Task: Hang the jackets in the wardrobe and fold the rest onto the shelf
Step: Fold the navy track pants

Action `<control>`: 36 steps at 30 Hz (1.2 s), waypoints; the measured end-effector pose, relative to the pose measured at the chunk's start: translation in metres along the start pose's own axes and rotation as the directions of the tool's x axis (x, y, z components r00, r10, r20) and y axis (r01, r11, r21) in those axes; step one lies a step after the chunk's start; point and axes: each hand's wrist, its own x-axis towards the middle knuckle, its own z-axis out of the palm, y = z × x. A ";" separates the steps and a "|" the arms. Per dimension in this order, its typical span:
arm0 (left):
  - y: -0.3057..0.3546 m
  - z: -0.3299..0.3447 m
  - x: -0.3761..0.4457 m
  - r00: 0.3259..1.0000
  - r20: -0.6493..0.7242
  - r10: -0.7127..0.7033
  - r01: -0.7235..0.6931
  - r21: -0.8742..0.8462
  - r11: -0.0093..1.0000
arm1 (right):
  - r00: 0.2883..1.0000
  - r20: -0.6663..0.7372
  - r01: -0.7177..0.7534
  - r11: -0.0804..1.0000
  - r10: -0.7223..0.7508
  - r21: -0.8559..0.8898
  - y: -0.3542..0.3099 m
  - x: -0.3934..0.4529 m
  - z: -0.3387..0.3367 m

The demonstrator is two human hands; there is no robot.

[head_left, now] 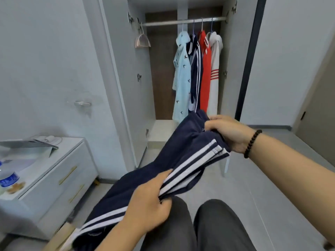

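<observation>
Four tops already hung on the rail [183,22], and both my hands, left [146,201] and right [230,133], gripped navy pants [181,153], fingers clamped, still unfolded.

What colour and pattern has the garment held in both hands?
The held garment is navy blue with white stripes along its side, clear in the head view.

The open white wardrobe [233,69] stands ahead, and four garments hang side by side on its metal rail [183,22], towards the right. An empty pink hanger [142,40] hangs at the rail's left end. The white drawer cabinet [59,180] stands on the left, with a plastic water bottle [8,176] on it. The navy striped trousers [181,160] stretch between both hands, before the wardrobe, the right hand [228,133] farther and the left hand [146,201] nearer.
</observation>
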 end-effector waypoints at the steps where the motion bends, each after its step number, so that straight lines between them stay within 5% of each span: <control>1: -0.001 0.024 -0.006 0.996 0.087 0.008 -0.006 -0.028 1.000 | 0.999 -0.018 -0.052 0.998 0.052 -0.034 0.022 -0.007 -0.015; 7: 0.011 0.133 -0.011 0.902 0.429 -0.044 0.121 -0.154 0.981 | 0.935 -0.173 -0.339 0.922 0.308 -0.190 0.106 -0.047 -0.101; 15: 0.063 0.192 0.001 0.719 0.690 0.079 0.201 -0.315 0.928 | 0.899 -0.342 -0.395 0.846 0.274 -0.358 0.099 -0.084 -0.158; 18: 0.048 0.180 0.018 0.792 0.610 0.004 0.358 -0.471 0.806 | 0.906 -0.329 -0.391 0.823 0.266 -0.412 0.087 -0.078 -0.153; 21: 0.018 0.142 0.044 0.916 0.288 -0.280 0.383 -0.415 0.826 | 0.926 -0.314 -0.342 0.817 0.210 -0.464 0.072 -0.064 -0.138; 25: -0.038 0.082 0.064 0.849 -0.009 -0.528 0.527 -0.040 0.849 | 0.953 -0.267 -0.275 0.772 0.142 -0.573 0.056 -0.043 -0.097; 27: -0.062 0.065 0.067 0.736 0.030 -0.677 0.674 0.062 0.736 | 0.968 -0.222 -0.231 0.773 0.119 -0.591 0.053 -0.030 -0.074; 30: -0.082 0.049 0.062 0.556 0.196 -0.808 0.831 -0.102 0.547 | 0.984 -0.164 -0.159 0.781 0.073 -0.604 0.056 -0.008 -0.037; 33: -0.092 0.039 0.049 0.525 0.271 -0.807 0.841 -0.310 0.443 | 0.992 -0.111 -0.115 0.791 0.059 -0.600 0.069 0.016 0.003; 36: -0.088 0.033 0.036 0.591 0.281 -0.756 0.780 -0.440 0.446 | 0.996 -0.055 -0.092 0.779 0.074 -0.620 0.090 0.029 0.047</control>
